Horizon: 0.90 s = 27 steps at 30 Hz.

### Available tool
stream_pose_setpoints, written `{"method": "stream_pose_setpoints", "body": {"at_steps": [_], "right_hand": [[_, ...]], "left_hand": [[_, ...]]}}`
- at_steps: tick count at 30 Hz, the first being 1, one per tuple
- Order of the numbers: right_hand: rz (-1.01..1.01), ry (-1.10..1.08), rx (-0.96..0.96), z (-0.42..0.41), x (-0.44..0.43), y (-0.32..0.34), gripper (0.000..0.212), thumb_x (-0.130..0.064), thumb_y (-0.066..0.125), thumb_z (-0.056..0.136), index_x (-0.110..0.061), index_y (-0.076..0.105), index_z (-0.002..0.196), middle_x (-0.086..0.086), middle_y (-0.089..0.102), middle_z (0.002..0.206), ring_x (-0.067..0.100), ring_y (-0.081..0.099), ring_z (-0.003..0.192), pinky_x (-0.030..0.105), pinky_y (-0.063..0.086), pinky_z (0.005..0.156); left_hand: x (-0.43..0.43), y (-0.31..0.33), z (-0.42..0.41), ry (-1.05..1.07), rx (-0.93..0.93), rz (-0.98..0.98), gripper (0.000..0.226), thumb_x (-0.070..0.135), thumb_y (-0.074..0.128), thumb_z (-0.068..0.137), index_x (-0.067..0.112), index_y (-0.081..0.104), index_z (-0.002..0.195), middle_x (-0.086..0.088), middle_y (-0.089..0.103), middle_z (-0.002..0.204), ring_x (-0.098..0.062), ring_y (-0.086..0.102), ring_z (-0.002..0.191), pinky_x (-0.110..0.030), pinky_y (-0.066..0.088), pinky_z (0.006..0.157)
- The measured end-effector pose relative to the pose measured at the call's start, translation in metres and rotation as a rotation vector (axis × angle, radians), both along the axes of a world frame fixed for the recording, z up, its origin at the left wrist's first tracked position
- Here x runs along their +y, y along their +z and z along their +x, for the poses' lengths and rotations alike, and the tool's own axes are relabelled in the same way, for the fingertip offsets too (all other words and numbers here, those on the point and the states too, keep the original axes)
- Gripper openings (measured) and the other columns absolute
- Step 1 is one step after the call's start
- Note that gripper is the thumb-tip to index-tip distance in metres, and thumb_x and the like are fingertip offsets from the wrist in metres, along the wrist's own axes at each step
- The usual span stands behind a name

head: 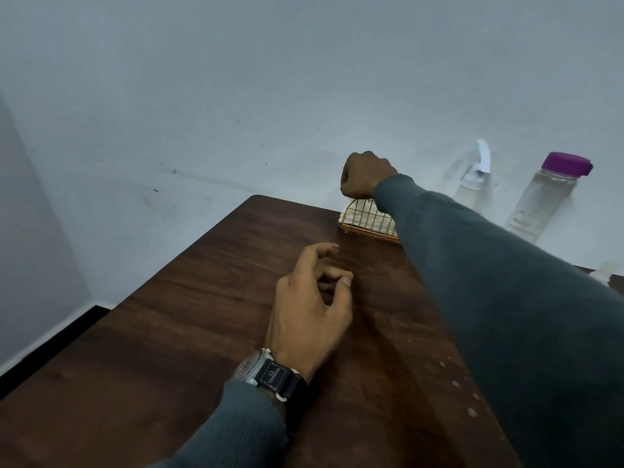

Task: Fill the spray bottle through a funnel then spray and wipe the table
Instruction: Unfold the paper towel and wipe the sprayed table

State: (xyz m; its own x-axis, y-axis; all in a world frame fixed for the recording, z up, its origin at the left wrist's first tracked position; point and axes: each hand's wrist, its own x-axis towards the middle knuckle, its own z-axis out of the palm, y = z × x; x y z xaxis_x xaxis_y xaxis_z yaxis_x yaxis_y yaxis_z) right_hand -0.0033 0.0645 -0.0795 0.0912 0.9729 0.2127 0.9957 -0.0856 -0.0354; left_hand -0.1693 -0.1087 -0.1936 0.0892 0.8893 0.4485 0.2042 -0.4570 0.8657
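Dark wooden desk (175, 332) fills the near and middle ground and runs to a far corner by the wall. Across its right side stretches the right sleeve (506, 315), reaching far. The left grip (310, 298) rests mid-desk, fingers loosely curled and holding nothing, a watch (270, 369) on the wrist.

At far right, by the wall, stands a clear bottle (543, 197) with a purple cap. Just left of it is the spray bottle (472, 177), blurred, with its trigger head on. No funnel is in view.

Further left, at the desk's far edge, a gold wire holder (368, 219) keeps tissues (354, 216) upright. The right grip (366, 175) sits just above them, curled tight; whether a tissue is between its fingers I cannot tell. Small droplets (456, 383) dot the near right of the desk.

Judging by those drops, filling and spraying look done and wiping is in hand, starting with fetching a tissue. The next move calls for drawing one sheet up without tipping the light holder, then carrying it near and right to the wet patch.
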Motion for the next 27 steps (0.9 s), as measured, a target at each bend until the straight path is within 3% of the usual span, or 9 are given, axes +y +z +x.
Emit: {"method": "stream_pose_setpoints", "body": {"at_steps": [2,6,12,18,22,27], "right_hand": [[-0.016,-0.032,-0.037,-0.007,0.001,0.000,0.004,-0.007,0.058,0.081,-0.007,0.060,0.086,0.007,0.060,0.089,0.026,0.060,0.073,0.036,0.050,0.072],[-0.015,-0.082,-0.097,-0.011,0.005,-0.010,0.019,-0.003,0.056,0.084,-0.011,0.043,0.072,0.004,0.046,0.078,0.019,0.046,0.060,0.034,0.045,0.069],[-0.007,-0.062,-0.099,-0.008,0.007,-0.019,0.020,-0.003,0.056,0.084,-0.012,0.042,0.073,0.004,0.044,0.079,0.020,0.048,0.062,0.034,0.045,0.067],[-0.026,-0.054,-0.123,-0.011,0.008,-0.022,0.016,-0.005,0.057,0.085,-0.011,0.045,0.076,0.005,0.047,0.082,0.027,0.056,0.078,0.034,0.046,0.067],[-0.021,-0.046,-0.113,-0.011,0.009,-0.025,0.005,-0.004,0.055,0.088,-0.007,0.054,0.092,0.008,0.053,0.090,0.029,0.057,0.083,0.035,0.045,0.070],[0.115,-0.055,0.113,0.003,0.007,-0.011,0.007,-0.001,0.047,0.089,-0.005,0.049,0.094,0.011,0.051,0.095,0.030,0.055,0.083,0.035,0.045,0.070]], "left_hand": [[0.000,-0.001,0.001,0.004,0.001,0.004,0.038,0.016,0.073,0.091,0.029,0.061,0.125,0.017,0.078,0.090,0.003,0.073,0.087,-0.025,0.062,0.083],[0.001,-0.002,0.002,0.009,0.001,0.006,0.038,0.016,0.072,0.091,0.029,0.060,0.124,0.017,0.079,0.091,0.002,0.073,0.088,-0.030,0.062,0.084],[0.001,-0.002,0.000,-0.003,0.005,0.005,0.037,0.015,0.072,0.091,0.028,0.060,0.124,0.018,0.078,0.090,0.004,0.073,0.086,-0.022,0.060,0.082],[0.001,-0.002,-0.002,-0.010,0.003,0.010,0.037,0.014,0.072,0.091,0.027,0.061,0.124,0.017,0.079,0.090,0.005,0.073,0.085,-0.014,0.058,0.079],[0.000,-0.001,-0.002,-0.011,0.010,0.001,0.038,0.015,0.072,0.091,0.028,0.060,0.125,0.017,0.079,0.090,0.004,0.073,0.085,-0.016,0.058,0.079],[0.000,-0.002,-0.002,-0.014,0.013,-0.001,0.038,0.016,0.072,0.092,0.028,0.060,0.126,0.016,0.079,0.090,0.004,0.073,0.085,-0.018,0.059,0.078]]}}
